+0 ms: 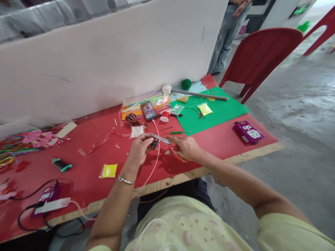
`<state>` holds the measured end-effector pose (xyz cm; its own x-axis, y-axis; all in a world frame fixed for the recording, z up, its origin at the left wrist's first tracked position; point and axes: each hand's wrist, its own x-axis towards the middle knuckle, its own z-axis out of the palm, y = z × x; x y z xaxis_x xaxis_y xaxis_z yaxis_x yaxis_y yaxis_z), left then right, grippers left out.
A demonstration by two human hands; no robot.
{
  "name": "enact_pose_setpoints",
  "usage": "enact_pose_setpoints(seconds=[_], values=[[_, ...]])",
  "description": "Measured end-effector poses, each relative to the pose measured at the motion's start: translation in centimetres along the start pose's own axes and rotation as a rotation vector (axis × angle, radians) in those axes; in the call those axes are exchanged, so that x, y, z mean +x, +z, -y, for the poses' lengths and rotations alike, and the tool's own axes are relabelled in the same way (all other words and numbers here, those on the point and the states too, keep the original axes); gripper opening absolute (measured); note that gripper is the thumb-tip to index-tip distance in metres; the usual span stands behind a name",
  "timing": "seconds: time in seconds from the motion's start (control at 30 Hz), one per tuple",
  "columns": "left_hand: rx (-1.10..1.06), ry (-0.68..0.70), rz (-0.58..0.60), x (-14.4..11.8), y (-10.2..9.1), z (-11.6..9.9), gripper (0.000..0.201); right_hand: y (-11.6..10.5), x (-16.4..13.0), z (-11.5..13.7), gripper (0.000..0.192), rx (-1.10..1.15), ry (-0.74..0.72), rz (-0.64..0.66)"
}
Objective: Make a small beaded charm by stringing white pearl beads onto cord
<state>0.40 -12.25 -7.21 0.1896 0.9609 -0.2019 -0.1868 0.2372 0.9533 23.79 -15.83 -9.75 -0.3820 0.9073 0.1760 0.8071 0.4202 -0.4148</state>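
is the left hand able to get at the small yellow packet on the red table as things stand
Probably yes: the small yellow packet lies just left of the left hand with bare red table between, though that hand holds a dark beaded piece.

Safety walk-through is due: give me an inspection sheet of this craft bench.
Surface: red table, bare wood front edge.
Job's things: orange-handled scissors in right hand; left hand pinches a small dark beaded piece at the blades.
Clutter: yellow packet, bead bag, red spool, green sheet, pompom stick.
Fingers: both hands closed on their items.
Cables: black cable loops at left; pink cord hangs over the edge.
Surroundings: white panel, red chair, a standing person.
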Motion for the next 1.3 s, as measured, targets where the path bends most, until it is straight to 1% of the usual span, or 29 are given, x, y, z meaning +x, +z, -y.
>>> enact_pose_setpoints(seconds=[0.13, 0.27, 0.43, 0.5, 0.6, 0.67, 0.8, 0.87, 0.97, 1.1, 1.2, 1.3], values=[[0.009, 0.001, -0.020, 0.3, -0.1, 0.2, 0.030, 0.1, -0.1, 0.1, 0.066, 0.045, 0.015, 0.001], [0.029, 0.092, -0.046, 0.4, 0.1, 0.4, 0.025, -0.2, -0.2, 0.4, 0.065, 0.128, 0.029, 0.022], [0.077, 0.164, -0.036, 0.5, 0.1, 0.6, 0.020, -0.8, 0.0, 0.8, 0.077, 0.175, -0.003, 0.020], [0.105, 0.192, -0.039, 0.5, 0.0, 0.6, 0.018, -0.8, 0.0, 0.8, 0.074, 0.174, -0.003, 0.014], [0.169, 0.224, -0.046, 0.3, 0.0, 0.6, 0.017, -0.5, 0.0, 0.7, 0.064, 0.148, 0.019, 0.009], [0.191, 0.228, -0.042, 0.2, 0.0, 0.6, 0.017, -0.4, 0.0, 0.5, 0.062, 0.136, 0.027, 0.005], [0.180, 0.255, -0.057, 0.3, 0.1, 0.7, 0.014, -0.7, -0.1, 0.6, 0.078, 0.154, -0.010, 0.024], [0.197, 0.279, -0.069, 0.4, 0.1, 0.8, 0.013, -0.9, 0.0, 0.8, 0.082, 0.141, -0.023, 0.031], [0.261, 0.295, -0.051, 0.2, 0.2, 0.8, 0.012, -1.0, 0.2, 1.1, 0.080, 0.105, 0.000, 0.023], [0.275, 0.312, -0.052, -0.1, 0.1, 0.9, 0.011, -0.2, 0.0, 1.0, 0.074, 0.074, 0.026, 0.004], [0.260, 0.282, -0.068, -0.2, 0.0, 1.0, 0.012, 0.4, -0.3, 0.6, 0.070, 0.052, 0.035, -0.005], [0.255, 0.263, -0.078, 0.0, 0.0, 1.0, 0.012, 0.5, -0.4, 0.4, 0.068, 0.027, 0.059, 0.002]])
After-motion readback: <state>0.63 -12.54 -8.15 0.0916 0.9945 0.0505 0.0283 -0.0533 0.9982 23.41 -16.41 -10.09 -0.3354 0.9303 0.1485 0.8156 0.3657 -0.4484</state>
